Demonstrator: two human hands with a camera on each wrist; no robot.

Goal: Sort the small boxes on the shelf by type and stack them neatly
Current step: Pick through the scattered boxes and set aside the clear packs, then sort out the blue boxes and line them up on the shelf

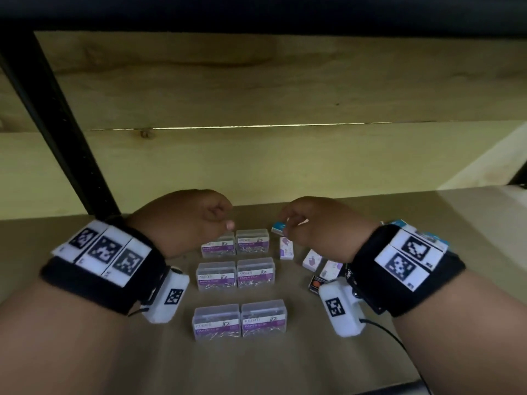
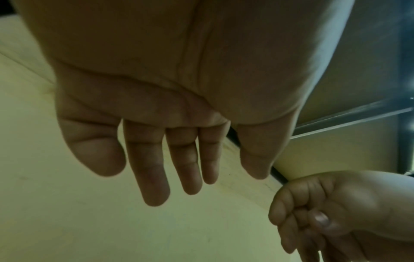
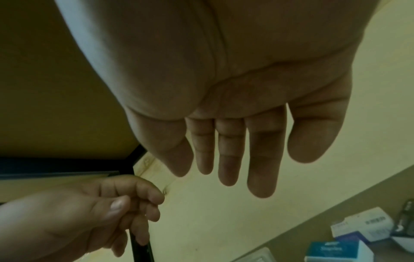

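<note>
The six paper clip boxes (image 1: 256, 273) are clear with white-and-purple labels. Right of them lie white boxes (image 1: 286, 249) printed in purple, a blue-and-white box (image 1: 276, 228) and a black-and-orange box (image 1: 315, 284). The shelf (image 1: 285, 366) beneath them is brown; the boards (image 1: 256, 166) behind them are pale yellow wood.
</note>
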